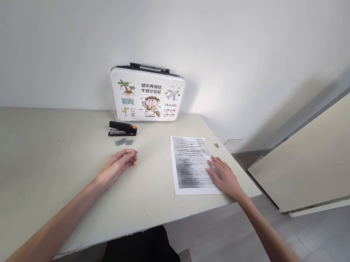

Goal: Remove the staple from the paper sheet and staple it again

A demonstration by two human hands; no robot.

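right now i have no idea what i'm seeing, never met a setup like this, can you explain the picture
There's no machine: these are a person's own bare hands, seen by a camera worn on the head, looking forward and down. On the table are a white cartoon case standing near the wall, a black stapler, small grey strips and a printed sheet. The right hand rests on the sheet's right side; the left hand is curled near the strips, its grip unclear.
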